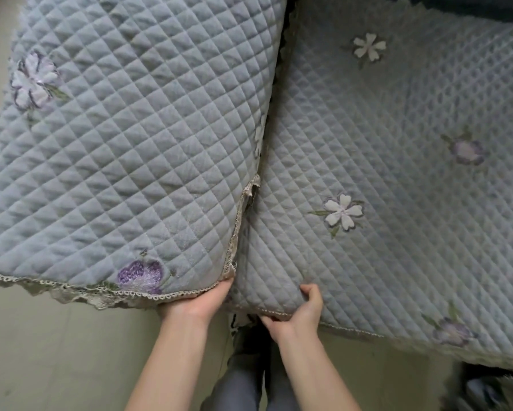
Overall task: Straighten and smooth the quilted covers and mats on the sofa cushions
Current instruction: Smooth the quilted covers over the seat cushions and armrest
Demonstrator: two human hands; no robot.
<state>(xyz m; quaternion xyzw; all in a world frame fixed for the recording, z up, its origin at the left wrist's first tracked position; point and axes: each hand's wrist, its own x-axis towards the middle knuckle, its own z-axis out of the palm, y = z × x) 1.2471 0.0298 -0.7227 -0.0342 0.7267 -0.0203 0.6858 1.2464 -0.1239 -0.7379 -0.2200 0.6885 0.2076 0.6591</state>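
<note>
- Nearest, both bare forearms reach forward from the bottom of the view, over the person's grey-clad legs (243,384) and the pale floor (41,351), so the person evidently stands at the sofa's front edge, right where two cushions meet.
- The left hand (200,301) grips the front right corner of the left quilted cover (130,129), fingers tucked under the lace trim (71,290); only the back of the hand shows, so how tightly it closes cannot be told. Holding the corner likely lets it pull the cover square.
- The right hand (298,307) pinches the front hem of the right quilted cover (397,173), fingers curled on top and thumb beneath, raising a small fold, probably to draw slack toward the seam.
- Between the hands, the gap (249,209) between cushions runs away from the person; the left cover's lace edge curls into it, which looks like the untidy spot being worked.
- Farther off, both covers lie fairly flat over their cushions, embroidered flowers (342,212) facing up, with shallow wrinkles on the left one.
- At the far right corner, dark upholstery (486,7) shows past the scalloped edge.
</note>
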